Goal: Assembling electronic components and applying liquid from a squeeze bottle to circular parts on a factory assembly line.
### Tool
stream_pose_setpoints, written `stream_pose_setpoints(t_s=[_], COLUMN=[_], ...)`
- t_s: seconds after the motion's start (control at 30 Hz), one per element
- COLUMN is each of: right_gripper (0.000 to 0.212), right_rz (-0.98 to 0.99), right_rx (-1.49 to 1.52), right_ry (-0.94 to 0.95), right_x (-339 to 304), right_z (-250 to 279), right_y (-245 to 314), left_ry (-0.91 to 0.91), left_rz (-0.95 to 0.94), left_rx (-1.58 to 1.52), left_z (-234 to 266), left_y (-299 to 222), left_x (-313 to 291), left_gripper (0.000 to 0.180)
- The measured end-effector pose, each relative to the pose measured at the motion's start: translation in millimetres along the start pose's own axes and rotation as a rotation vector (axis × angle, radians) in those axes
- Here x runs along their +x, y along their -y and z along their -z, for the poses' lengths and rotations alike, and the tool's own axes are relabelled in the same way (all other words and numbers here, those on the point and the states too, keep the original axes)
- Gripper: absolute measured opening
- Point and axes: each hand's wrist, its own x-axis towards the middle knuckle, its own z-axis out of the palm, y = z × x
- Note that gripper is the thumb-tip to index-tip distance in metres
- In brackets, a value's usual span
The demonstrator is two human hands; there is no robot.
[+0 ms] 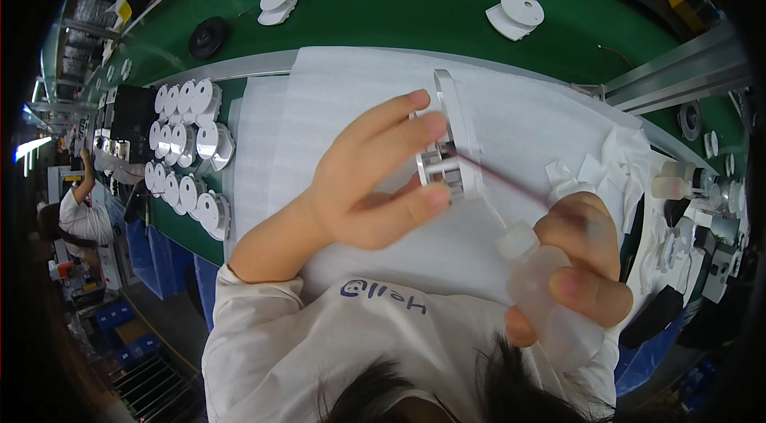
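My left hand (359, 175) grips a white plastic housing (451, 128) on edge, its open inner side with ribs and small metal parts turned partly to the left. A thin dark reddish wire (503, 179) runs from the housing toward my right hand. In my right hand (586, 263) is a translucent squeeze bottle (550, 307) with a white cap and a thin needle tip. The tip points up at the housing's lower part; whether it touches is too fine to tell. My right fingers wrap round the bottle, partly hiding it.
White sheeting (319, 104) covers the bench under my hands. Several white housings (187, 144) stand in rows at the left. Beyond lies a green conveyor belt (383, 0) carrying similar parts and a black disc (207, 38). Crumpled white wipes (618, 171) and a metal post (670, 68) are at the right.
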Motion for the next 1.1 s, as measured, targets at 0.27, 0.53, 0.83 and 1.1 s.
stream_pose_setpoints(t_s=[0.27, 0.53, 0.83, 1.1], right_gripper=[0.047, 0.046, 0.044, 0.044], right_rz=[0.03, 0.092, 0.099, 0.062], right_rx=[-0.046, -0.039, -0.059, -0.04], right_ry=[0.027, 0.03, -0.012, 0.035], right_x=[-3, -5, -6, -4], right_z=[-4, -2, -9, -5], right_y=[-3, -5, -8, -8], left_ry=[0.001, -0.016, -0.053, -0.228], left_rz=[0.072, 0.449, 0.581, 0.939], left_rx=[-0.008, -0.469, -0.575, -1.071], left_z=[4, 6, 9, 19], left_y=[3, -5, -12, -16], left_x=[-1, -4, 0, 7], left_gripper=[0.062, 0.073, 0.07, 0.059])
